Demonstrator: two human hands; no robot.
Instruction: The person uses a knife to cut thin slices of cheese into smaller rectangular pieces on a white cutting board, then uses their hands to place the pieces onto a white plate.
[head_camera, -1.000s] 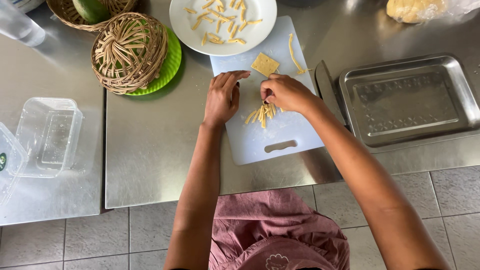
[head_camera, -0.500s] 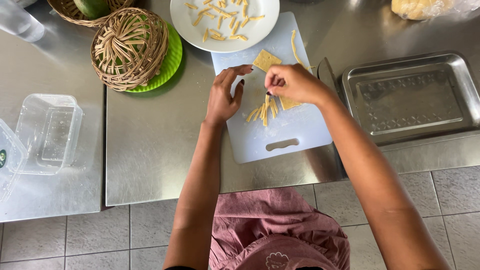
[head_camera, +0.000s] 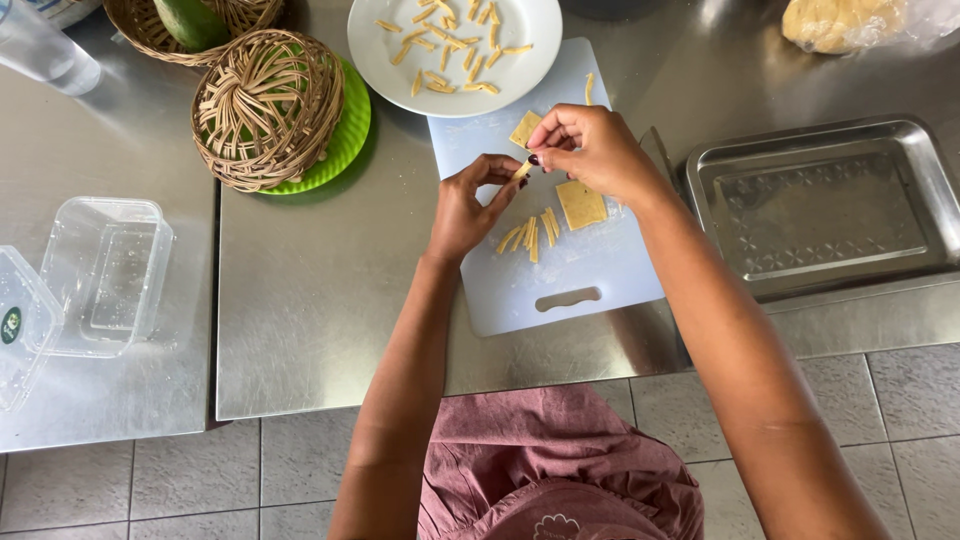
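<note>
My left hand (head_camera: 468, 205) and my right hand (head_camera: 590, 150) meet over a pale blue cutting board (head_camera: 590, 270), both pinching one thin yellow dough strip (head_camera: 522, 170) between their fingertips. Several more cut strips (head_camera: 530, 232) lie on the board just below the hands. A flat dough square (head_camera: 580, 203) sits under my right wrist, and a smaller square (head_camera: 524, 129) lies near the board's top. A white plate (head_camera: 520, 60) beyond the board carries several shaped dough pieces.
A steel tray (head_camera: 830, 205) stands right of the board, with a bagged dough lump (head_camera: 835, 22) behind it. A woven dome cover on a green plate (head_camera: 270, 105) and a basket (head_camera: 150, 30) sit at upper left. Clear plastic containers (head_camera: 95, 275) lie far left.
Both hands have lifted from the pile of strips toward the board's top, bringing one strip up between their fingertips. A dough square now shows beneath my right wrist.
</note>
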